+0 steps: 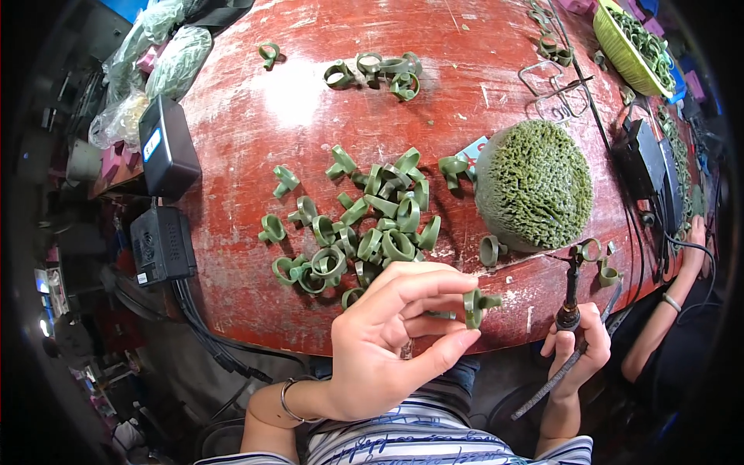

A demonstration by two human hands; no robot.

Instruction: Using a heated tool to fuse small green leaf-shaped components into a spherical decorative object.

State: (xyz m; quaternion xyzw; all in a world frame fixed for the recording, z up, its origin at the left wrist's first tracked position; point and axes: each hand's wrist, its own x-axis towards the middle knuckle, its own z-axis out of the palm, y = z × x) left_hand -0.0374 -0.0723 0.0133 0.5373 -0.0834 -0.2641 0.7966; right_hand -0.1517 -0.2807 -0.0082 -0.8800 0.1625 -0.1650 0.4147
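Observation:
My left hand (pixel 395 325) pinches a green wax-like ring (pixel 470 308) between thumb and fingertips, its stubby stem facing right. In my right hand (pixel 580 353) is a pen-shaped heating tool (pixel 571 298) with a dark shaft, held upright and pointing away from me. A grey braided cord (pixel 552 386) trails from beside that hand. The tool's tip is near a rough-topped, round green block (pixel 542 186), apart from the held ring. Left of the block lies a loose pile of similar green rings (pixel 370 244). A few more rings (pixel 610 274) rest beside the tool.
More rings (pixel 339 75) lie farther back on the worn red table (pixel 232 163). Two black boxes (pixel 167 147) with cables stand at the left edge, near plastic bags (pixel 180 62). At right are a bent wire stand (pixel 554 89), a yellow-green basket (pixel 628 58) and another person's arm (pixel 659 314).

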